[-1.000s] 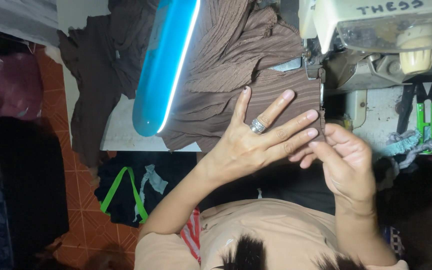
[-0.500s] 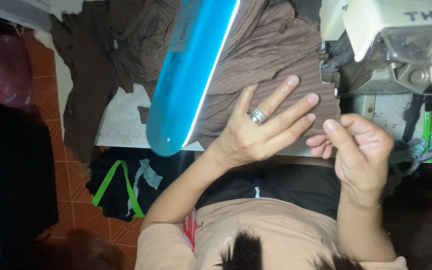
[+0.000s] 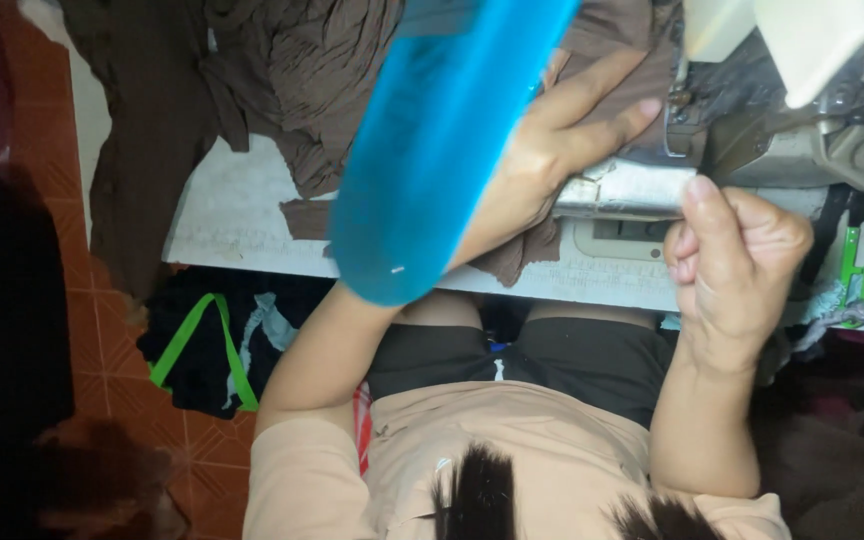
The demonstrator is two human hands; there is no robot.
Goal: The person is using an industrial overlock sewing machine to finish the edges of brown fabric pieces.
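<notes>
While the left hand (image 3: pixel 542 160) lies flat, fingers spread, pinning the brown fabric (image 3: pixel 332 90) on the table (image 3: pixel 242 220) toward the sewing machine (image 3: pixel 802 120), the right hand (image 3: pixel 742 260) curls beside it; whether its grip pinches anything I cannot tell.

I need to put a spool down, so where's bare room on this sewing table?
Bare white table lies left of the brown fabric; another strip sits along the front edge below the machine. It is crowded at the needle, where the left hand presses fabric.
</notes>
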